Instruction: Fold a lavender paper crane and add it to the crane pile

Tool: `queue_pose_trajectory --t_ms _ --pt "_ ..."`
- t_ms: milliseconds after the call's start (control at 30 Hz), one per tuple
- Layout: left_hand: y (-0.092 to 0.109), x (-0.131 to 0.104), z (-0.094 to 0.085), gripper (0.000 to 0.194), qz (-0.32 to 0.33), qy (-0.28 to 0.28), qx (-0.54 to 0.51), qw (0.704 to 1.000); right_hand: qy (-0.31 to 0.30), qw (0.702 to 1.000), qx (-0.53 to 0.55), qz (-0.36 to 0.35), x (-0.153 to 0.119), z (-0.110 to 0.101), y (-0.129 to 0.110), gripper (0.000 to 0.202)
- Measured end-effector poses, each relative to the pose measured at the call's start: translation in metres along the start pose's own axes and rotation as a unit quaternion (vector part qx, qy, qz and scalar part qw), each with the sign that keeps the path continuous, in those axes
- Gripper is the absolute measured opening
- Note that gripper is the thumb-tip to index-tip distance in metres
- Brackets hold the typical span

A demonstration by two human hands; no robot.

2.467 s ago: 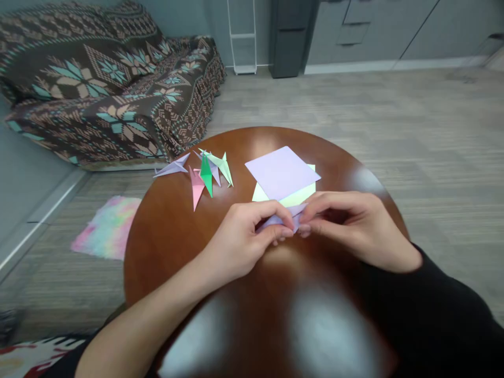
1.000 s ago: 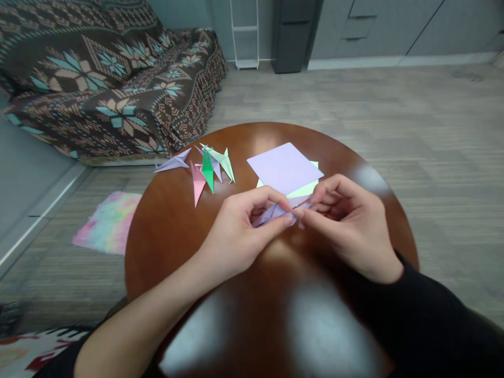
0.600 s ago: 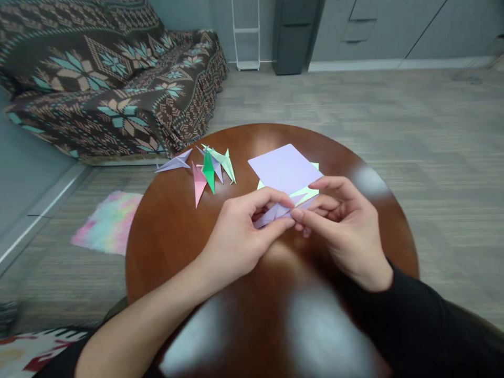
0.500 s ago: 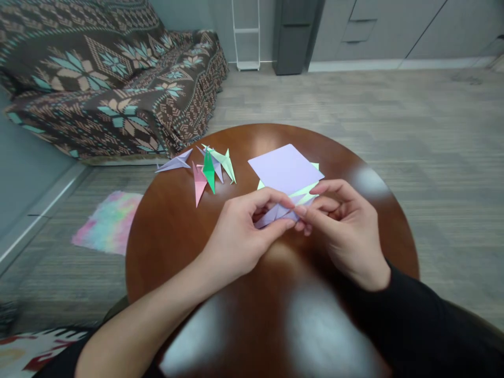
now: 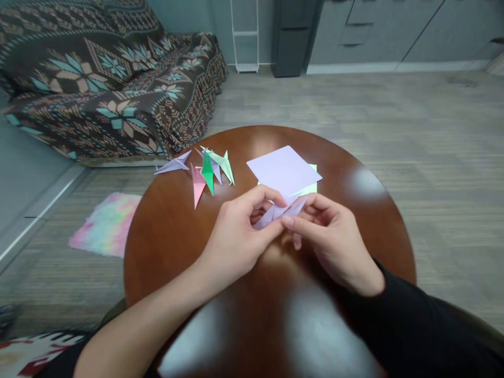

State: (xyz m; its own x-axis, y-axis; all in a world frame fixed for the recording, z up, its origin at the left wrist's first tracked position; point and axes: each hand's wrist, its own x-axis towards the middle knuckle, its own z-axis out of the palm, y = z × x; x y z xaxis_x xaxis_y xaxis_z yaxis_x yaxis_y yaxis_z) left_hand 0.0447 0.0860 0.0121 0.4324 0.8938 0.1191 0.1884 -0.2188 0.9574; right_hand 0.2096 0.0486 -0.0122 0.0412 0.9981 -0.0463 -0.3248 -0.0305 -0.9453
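A folded purple paper is pinched between both hands over the round table. My left hand grips its left part with thumb and fingers. My right hand holds its right part, thumb below and forefinger above. Just beyond the hands lies a flat purple sheet, with pale green paper partly showing under it. To the left sit folded paper figures: a pink one, a dark green one, a pale green one and a purple one.
The brown round table spans the middle of the view. Behind it on the left stands a sofa with a patterned cover. A pastel rug lies on the floor. Grey cabinets line the back.
My right hand has moved a little left and closer to my left hand. The right part of the folded purple paper now points up between my right thumb and forefinger.
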Motion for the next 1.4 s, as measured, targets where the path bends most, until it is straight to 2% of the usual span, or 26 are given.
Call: queue_pose_trajectory --t_ms 100,300,567,633,800,867,1033,1233,1400 --pt "0.000 -0.001 0.001 0.013 0.006 -0.002 0.009 1.000 -0.009 0.999 -0.007 0.030 -0.001 -0.001 0.001 0.021" --pt "0.002 0.000 0.002 0.015 -0.016 -0.031 -0.034 0.999 0.052 0.998 -0.048 0.004 -0.002 0.003 -0.002 0.030" --pt "0.004 0.002 0.003 0.019 -0.057 -0.010 -0.033 0.998 0.153 0.979 -0.068 -0.116 0.011 -0.017 -0.017 0.013" --pt "0.004 0.002 0.003 0.021 -0.059 0.002 -0.036 0.998 0.147 0.981 -0.067 -0.109 0.012 -0.019 -0.019 0.015" --pt "0.002 0.002 0.002 0.020 -0.045 0.009 -0.039 0.998 0.025 0.993 -0.113 -0.011 0.002 -0.007 -0.011 0.025" --pt "0.002 0.002 0.002 0.018 -0.042 0.009 -0.040 0.998 0.011 0.991 -0.133 -0.004 -0.001 -0.001 -0.009 0.029" --pt "0.003 0.001 0.003 0.018 -0.043 0.006 -0.055 0.998 0.022 0.990 -0.139 -0.019 -0.003 0.004 -0.013 0.033" --pt "0.006 0.003 0.001 0.022 -0.079 -0.012 -0.075 0.994 0.052 0.986 -0.155 -0.042 -0.006 0.008 -0.013 0.032" --pt "0.007 0.005 0.001 0.025 -0.096 -0.018 -0.082 0.992 0.083 0.984 -0.138 -0.072 0.004 -0.004 -0.016 0.019"
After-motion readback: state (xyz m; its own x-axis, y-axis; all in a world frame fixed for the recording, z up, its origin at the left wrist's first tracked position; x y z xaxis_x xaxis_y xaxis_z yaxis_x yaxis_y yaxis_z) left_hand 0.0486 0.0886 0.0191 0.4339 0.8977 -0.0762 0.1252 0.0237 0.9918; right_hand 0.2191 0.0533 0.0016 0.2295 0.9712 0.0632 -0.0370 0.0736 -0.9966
